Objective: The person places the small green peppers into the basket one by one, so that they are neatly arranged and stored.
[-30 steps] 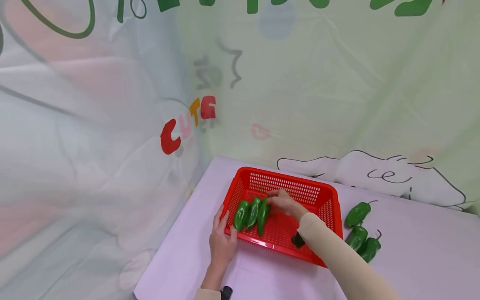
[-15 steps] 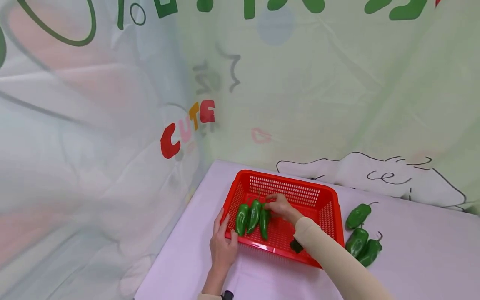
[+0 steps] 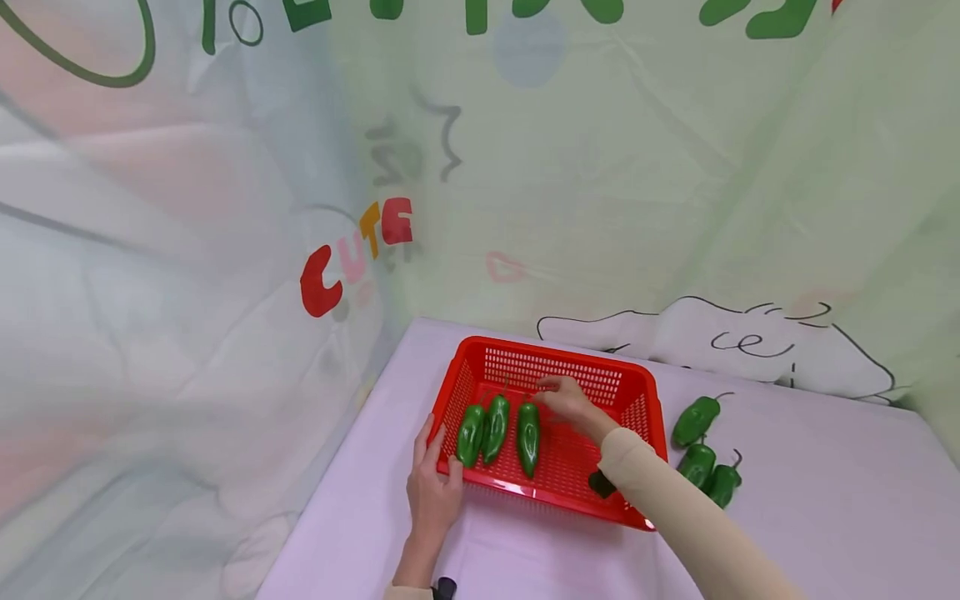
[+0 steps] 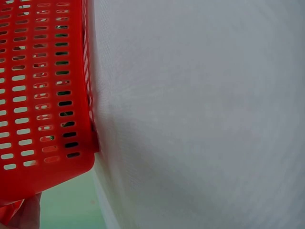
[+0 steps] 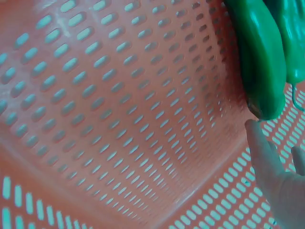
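A red perforated plastic basket [image 3: 573, 492] sits on the table. My left hand [image 3: 435, 492] holds its near left corner, thumb by the front rim and fingers along the left side. In the left wrist view a bit of that hand [image 4: 28, 212] shows under the rim. Inside the basket lie three green peppers: a left one [image 3: 470, 436], a middle one [image 3: 496, 429] and a right one [image 3: 528, 440], set a little apart. My right hand [image 3: 567, 402] is at the stem end of the right pepper. In the right wrist view its extended finger almost meets a pepper [image 5: 262, 62]; the fingers are spread.
Three more green peppers lie on the table right of the basket: a far one [image 3: 696, 421], a middle one [image 3: 697, 464] and a near one [image 3: 724, 485], partly behind the right sleeve [image 3: 675, 508]. A printed curtain [image 3: 600, 192] hangs behind and left of the table [image 3: 352, 508].
The right pepper has moved right, away from the middle one, and now lies straighter. My right hand has eased away from its stem end. The left hand stays at the basket corner.
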A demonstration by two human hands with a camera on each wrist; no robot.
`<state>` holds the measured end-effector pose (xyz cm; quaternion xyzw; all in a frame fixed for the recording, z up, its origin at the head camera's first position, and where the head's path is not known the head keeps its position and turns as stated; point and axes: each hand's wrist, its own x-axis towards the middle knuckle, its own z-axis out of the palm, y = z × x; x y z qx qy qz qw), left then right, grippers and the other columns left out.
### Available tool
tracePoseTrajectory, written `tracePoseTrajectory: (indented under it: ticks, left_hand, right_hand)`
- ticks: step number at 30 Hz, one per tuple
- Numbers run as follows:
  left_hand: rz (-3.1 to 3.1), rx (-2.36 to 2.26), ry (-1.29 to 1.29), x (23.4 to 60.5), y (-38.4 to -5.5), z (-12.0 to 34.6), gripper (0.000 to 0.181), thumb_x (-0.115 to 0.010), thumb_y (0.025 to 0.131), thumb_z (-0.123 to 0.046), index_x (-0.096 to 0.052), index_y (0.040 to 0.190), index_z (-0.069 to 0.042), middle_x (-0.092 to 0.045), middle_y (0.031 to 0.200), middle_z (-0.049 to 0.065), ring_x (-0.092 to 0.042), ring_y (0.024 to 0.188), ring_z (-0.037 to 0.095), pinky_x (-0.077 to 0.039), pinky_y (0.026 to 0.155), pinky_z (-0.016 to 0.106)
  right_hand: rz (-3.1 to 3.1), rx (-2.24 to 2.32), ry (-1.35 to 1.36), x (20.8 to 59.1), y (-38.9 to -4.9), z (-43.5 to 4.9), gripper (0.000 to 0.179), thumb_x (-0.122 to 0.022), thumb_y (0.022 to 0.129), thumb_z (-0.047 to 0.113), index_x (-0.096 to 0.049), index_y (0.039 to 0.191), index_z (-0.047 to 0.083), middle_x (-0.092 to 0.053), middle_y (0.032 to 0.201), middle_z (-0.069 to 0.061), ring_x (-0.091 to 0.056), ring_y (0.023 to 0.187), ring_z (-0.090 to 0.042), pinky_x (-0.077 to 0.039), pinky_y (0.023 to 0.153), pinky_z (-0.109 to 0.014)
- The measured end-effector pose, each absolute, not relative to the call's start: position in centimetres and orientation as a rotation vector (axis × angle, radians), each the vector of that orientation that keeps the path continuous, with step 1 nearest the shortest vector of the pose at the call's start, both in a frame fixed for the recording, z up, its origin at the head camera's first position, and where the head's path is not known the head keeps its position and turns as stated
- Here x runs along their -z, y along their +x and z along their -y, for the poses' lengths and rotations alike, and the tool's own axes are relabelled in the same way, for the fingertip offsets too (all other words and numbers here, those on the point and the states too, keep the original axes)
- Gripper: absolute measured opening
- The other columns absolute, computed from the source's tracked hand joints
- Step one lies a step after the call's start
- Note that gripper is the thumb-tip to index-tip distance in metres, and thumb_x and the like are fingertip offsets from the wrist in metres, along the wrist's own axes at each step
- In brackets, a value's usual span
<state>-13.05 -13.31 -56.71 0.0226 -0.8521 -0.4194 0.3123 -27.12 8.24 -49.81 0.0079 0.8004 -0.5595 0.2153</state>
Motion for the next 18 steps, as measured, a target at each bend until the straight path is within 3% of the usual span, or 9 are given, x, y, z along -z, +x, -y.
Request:
tracePoseTrajectory:
  ticks: [6,18]
  left_hand:
    - [2.229,1.113,0.052,56.7,-13.1,13.3,0.053,-0.056,0.081,-0.005,-0.059,0.134,0.002,-0.046,0.149,0.008,-0.064,0.106,0.026,-0.049,0.056,0.024]
    - [2.23,1.111,0.05,56.7,-13.0,13.2,0.054,-0.057,0.082,-0.004,-0.058,0.135,0.003,-0.045,0.149,0.011,-0.061,0.112,0.029,-0.05,0.056,0.025]
  right_hand:
    - [-2.103,1.635,0.05,49.1,-26.8,-10.1,0.049,-0.05,0.097,0.007,-0.041,0.142,-0.009,-0.042,0.141,-0.031,-0.045,0.128,-0.049,-0.046,0.096,-0.058]
    - [-1.989,1.728,0.018,46.2,-25.4,-15.2,0.052,-0.043,0.103,0.012,-0.029,0.148,-0.009,-0.035,0.148,-0.034,-0.042,0.131,-0.05,-0.041,0.1,-0.059]
